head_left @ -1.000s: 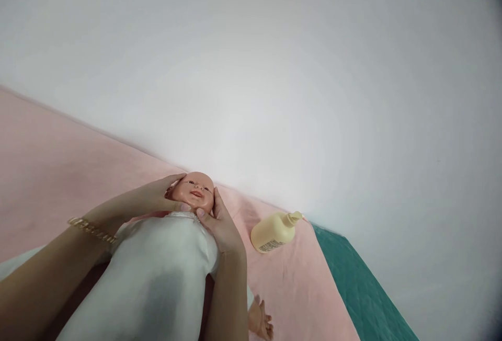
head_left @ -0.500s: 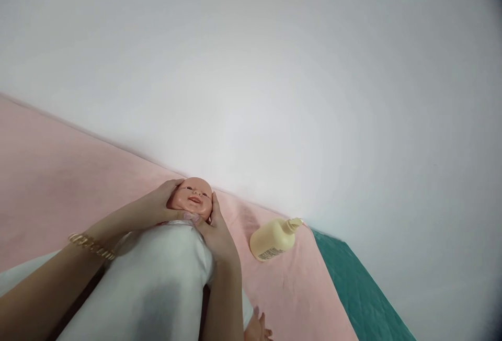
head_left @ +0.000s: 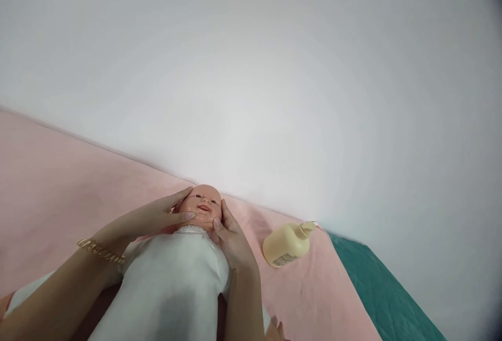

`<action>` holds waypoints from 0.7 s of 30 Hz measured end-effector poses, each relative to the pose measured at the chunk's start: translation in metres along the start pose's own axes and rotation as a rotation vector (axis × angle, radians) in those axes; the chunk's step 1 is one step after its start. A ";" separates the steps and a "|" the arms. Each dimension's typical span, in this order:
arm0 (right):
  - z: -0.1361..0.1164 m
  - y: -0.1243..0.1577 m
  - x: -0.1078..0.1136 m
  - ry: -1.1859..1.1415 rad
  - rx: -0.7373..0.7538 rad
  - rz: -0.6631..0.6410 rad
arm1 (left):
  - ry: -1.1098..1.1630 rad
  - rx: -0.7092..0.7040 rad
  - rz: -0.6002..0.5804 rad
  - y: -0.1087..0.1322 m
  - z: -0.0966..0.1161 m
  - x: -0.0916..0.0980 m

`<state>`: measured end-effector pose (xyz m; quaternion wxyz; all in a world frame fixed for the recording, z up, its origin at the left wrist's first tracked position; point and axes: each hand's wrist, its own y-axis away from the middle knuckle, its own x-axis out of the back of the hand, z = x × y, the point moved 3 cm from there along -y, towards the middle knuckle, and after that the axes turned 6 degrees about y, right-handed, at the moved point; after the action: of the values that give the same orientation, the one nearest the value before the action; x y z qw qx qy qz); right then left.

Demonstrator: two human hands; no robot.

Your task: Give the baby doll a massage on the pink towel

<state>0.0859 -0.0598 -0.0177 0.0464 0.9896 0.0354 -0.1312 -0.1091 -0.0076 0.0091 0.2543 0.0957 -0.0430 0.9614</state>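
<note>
Doll (head_left: 168,278): face-up on pink sheet (head_left: 321,299) | left hand (head_left: 170,215), right hand (head_left: 234,241): grip half-curled, cupping opposite sides of doll's head | pump bottle (head_left: 285,246): right of doll

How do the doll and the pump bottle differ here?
The doll is held at its head between the left hand and right hand; the bottle is untouched. The doll wears white clothing, while the bottle is pale yellow with dark print. The doll looks much larger than the bottle. Both are seen against the pink cloth.
</note>
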 end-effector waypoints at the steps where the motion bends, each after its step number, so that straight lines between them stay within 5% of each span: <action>1: 0.000 0.000 0.000 -0.021 0.001 -0.009 | 0.016 0.008 -0.015 0.000 -0.001 0.000; 5: -0.003 0.003 -0.002 0.014 -0.014 -0.009 | 0.103 0.007 -0.108 -0.001 0.007 -0.001; 12: -0.017 0.009 -0.010 0.228 -0.059 0.033 | 0.103 -0.050 -0.093 -0.007 0.011 -0.006; 21: -0.015 0.005 -0.013 0.352 -0.042 0.051 | 0.090 -0.044 0.073 -0.006 0.009 -0.014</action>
<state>0.0781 -0.0640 0.0003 0.0633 0.9967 0.0205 0.0458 -0.0925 -0.0102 0.0154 0.2227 0.0452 -0.0561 0.9722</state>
